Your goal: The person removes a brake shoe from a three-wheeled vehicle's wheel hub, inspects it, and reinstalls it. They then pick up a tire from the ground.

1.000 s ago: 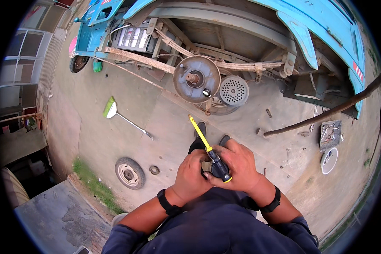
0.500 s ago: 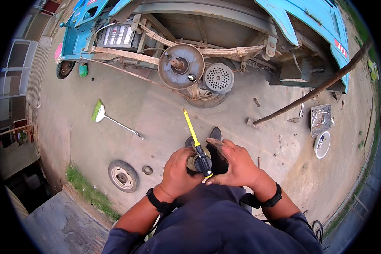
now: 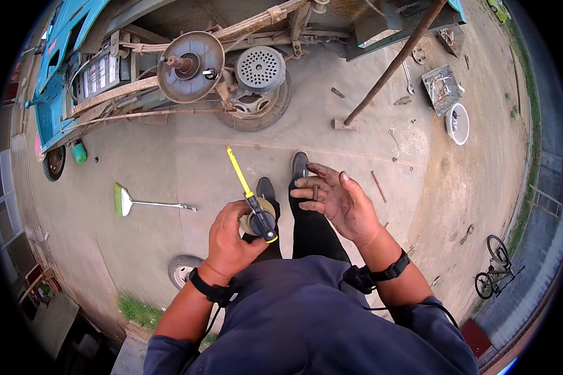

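My left hand is closed round a spray bottle with a black head and a long yellow nozzle with a brass-coloured tip. The nozzle points away from me, towards the truck's underside. Off the bottle to the right, my right hand is turned partly palm up, fingers apart and loosely bent, with dark smudges on the skin. A small dark bar-like mark or piece shows across its fingers; I cannot tell what it is. Most of the bottle's body is hidden under its head and my left hand.
A blue truck's underside with a brake drum hub is ahead. Beside it are a perforated round part and a wheel. A wooden pole, tool tray, white bucket and broom are around me.
My right hand has left the spray bottle and moved right, turning palm up. My left hand keeps the bottle, now farther left. My view has swung to the right.
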A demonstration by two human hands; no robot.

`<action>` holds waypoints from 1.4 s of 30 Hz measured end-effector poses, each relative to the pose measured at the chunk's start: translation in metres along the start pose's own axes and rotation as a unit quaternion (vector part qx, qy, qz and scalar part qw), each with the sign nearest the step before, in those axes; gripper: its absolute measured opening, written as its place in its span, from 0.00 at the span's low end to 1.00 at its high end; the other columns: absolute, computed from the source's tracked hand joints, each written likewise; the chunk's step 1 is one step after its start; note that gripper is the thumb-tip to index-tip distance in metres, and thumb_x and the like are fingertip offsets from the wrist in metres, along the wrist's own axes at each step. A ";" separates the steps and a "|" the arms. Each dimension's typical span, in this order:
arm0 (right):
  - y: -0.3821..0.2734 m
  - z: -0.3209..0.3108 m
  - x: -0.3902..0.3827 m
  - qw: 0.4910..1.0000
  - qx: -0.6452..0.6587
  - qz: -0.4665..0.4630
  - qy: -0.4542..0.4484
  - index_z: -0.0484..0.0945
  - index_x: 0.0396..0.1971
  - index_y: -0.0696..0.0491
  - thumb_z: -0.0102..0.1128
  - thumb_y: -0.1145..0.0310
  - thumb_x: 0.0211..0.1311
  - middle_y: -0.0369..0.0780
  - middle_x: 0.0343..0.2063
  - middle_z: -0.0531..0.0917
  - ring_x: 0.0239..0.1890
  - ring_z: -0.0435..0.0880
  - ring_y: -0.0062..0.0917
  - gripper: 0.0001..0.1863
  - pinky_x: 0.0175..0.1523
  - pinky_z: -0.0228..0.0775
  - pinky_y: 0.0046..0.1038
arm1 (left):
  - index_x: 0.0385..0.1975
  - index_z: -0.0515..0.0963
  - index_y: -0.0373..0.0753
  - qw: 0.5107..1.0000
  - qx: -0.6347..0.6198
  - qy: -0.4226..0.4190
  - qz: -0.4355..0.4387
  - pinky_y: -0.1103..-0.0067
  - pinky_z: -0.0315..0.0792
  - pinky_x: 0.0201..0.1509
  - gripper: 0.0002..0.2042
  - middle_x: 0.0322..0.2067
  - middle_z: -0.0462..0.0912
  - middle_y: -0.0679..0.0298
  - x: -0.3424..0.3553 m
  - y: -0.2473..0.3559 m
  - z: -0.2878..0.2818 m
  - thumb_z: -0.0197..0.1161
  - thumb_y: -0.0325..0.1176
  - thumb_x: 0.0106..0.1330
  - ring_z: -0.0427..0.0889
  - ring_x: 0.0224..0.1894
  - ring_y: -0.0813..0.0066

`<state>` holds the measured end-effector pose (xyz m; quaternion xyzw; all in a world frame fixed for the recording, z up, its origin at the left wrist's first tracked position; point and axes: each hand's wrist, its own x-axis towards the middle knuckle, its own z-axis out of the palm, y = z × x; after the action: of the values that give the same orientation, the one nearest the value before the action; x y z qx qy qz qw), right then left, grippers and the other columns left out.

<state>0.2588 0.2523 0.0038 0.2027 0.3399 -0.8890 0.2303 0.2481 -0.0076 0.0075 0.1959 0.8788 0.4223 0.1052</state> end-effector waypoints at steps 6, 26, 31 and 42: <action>0.033 -0.047 -0.021 0.990 -0.064 0.035 0.122 0.63 0.66 0.63 0.48 0.69 0.70 0.50 0.57 0.76 0.57 0.80 0.37 0.27 0.61 0.73 0.37 | 0.46 0.71 0.35 0.999 -0.010 -0.038 -0.022 0.66 0.77 0.47 0.27 0.40 0.80 0.54 -0.002 -0.004 0.030 0.75 0.27 0.43 0.82 0.42 0.52; 0.000 -0.319 -0.064 0.923 -0.167 0.050 0.344 0.76 0.54 0.60 0.53 0.75 0.67 0.41 0.41 0.84 0.41 0.86 0.24 0.17 0.44 0.78 0.26 | 0.47 0.72 0.35 0.991 0.014 -0.135 -0.004 0.66 0.77 0.49 0.28 0.42 0.81 0.54 0.045 0.034 0.211 0.77 0.29 0.44 0.83 0.45 0.51; -0.033 -0.260 -0.075 0.929 -0.267 0.034 0.255 0.83 0.44 0.58 0.66 0.62 0.68 0.35 0.34 0.84 0.31 0.82 0.20 0.15 0.36 0.72 0.23 | 0.46 0.75 0.36 0.986 0.023 -0.158 0.043 0.64 0.75 0.55 0.27 0.47 0.81 0.54 0.065 0.043 0.239 0.74 0.28 0.41 0.81 0.49 0.52; -0.027 -0.201 -0.089 0.705 -0.664 0.064 0.240 0.82 0.31 0.56 0.76 0.40 0.44 0.46 0.32 0.84 0.38 0.86 0.41 0.32 0.42 0.78 0.38 | 0.46 0.76 0.34 0.964 0.068 -0.220 0.134 0.63 0.71 0.57 0.27 0.47 0.80 0.54 0.078 0.044 0.284 0.76 0.35 0.44 0.79 0.51 0.53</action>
<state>0.3568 0.4346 -0.0742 0.2251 0.8723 -0.3381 0.2721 0.2887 0.2497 -0.1359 0.4065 0.8263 0.3185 0.2249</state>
